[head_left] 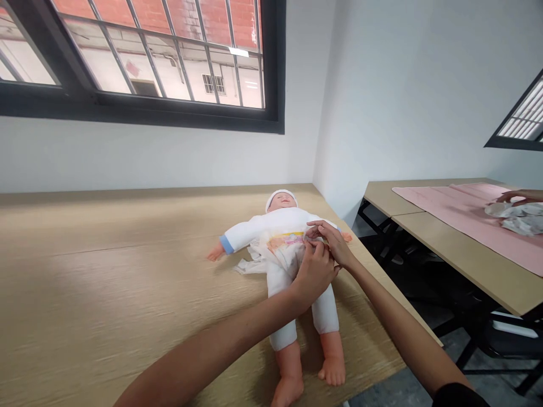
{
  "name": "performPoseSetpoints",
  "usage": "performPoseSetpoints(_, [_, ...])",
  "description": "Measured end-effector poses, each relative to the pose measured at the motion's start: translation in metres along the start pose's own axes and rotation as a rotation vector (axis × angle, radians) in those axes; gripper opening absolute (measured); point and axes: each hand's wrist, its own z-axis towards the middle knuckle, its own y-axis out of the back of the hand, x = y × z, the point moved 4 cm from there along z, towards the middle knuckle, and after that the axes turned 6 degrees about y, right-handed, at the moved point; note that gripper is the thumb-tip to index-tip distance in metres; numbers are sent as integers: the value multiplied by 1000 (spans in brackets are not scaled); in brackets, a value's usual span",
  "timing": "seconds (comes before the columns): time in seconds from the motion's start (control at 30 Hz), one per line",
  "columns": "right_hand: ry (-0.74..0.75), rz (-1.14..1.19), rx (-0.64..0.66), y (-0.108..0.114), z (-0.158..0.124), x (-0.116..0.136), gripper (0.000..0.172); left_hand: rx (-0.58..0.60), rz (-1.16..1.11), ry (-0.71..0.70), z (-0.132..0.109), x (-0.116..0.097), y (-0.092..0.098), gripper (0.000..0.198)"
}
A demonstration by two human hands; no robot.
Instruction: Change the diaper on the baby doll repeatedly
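Note:
A baby doll (278, 218) in a white cap and white clothes with a blue cuff lies on its back, arms spread. Around its hips is a white diaper (283, 254) with a coloured print and a yellow strip at the waist; a loose white flap spreads out on the left. My left hand (316, 270) is closed on the diaper's right side, fingers bent. Just above it, my right hand (333, 242) curls its fingers at the diaper's waist edge, close to the left fingertips. The exact spot they pinch is partly hidden by the fingers.
The doll lies on a wooden table (106, 294) against the wall, under a barred window (169, 56). To the right, across a gap, another table carries a pink cloth (458, 217); another person's hand (520, 195) touches white fabric (520, 217) there.

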Motion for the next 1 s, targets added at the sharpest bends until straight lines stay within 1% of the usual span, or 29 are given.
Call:
performPoseSetpoints(0.3, [-5,4,0,0,0,1,30,-20,-9,4,0,0,-3,43])
performPoseSetpoints(0.6, [1,26,0,0,0,-3,30,-6,-22,-8,0,-1,-4,41])
performPoseSetpoints(1.0, [5,-6,-14,0,-1,1,29,10,-46,-9,0,1,-4,40])
